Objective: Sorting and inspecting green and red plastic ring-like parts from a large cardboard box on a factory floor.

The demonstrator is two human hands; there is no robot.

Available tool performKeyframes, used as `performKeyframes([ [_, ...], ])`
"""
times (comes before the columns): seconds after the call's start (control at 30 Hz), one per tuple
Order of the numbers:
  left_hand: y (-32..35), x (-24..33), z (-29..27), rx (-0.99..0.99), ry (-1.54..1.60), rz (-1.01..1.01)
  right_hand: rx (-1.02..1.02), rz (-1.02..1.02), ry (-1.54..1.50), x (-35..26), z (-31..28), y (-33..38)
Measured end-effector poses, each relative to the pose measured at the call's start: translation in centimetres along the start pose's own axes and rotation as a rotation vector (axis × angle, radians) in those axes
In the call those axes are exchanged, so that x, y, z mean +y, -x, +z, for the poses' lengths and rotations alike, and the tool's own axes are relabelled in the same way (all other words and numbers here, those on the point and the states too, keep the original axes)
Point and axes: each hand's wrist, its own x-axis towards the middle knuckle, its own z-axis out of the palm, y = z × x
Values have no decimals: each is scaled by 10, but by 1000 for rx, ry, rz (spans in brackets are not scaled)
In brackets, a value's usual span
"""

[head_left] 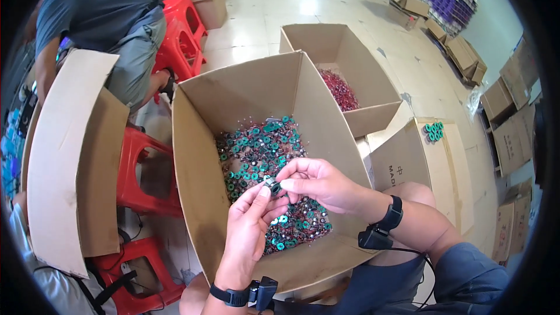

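My left hand [248, 230] and my right hand [318, 182] meet over an open cardboard box [198, 157]. Between their fingertips they pinch one small dark coil part [272, 185] with a green core. Below the hands, the bottom of the box is covered with several similar small green-and-copper coil parts [256, 151]. Both wrists wear black bands with a small device.
A second open box [361, 76] behind holds reddish coil parts [341, 90]. A closed carton [443, 169] at my right carries a few green parts [433, 131]. Red plastic stools [146, 169] stand left. Another person [99, 17] bends at the back left. Cartons line the right wall.
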Motion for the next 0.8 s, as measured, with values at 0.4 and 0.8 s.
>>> performKeyframes([
  [0.4,-9,-15,-2,135,-199,175,113,-499,1017,-17,-4,2],
  [0.8,-1,-10,1,117,-214,171,48,-532,935,-14,-4,2],
])
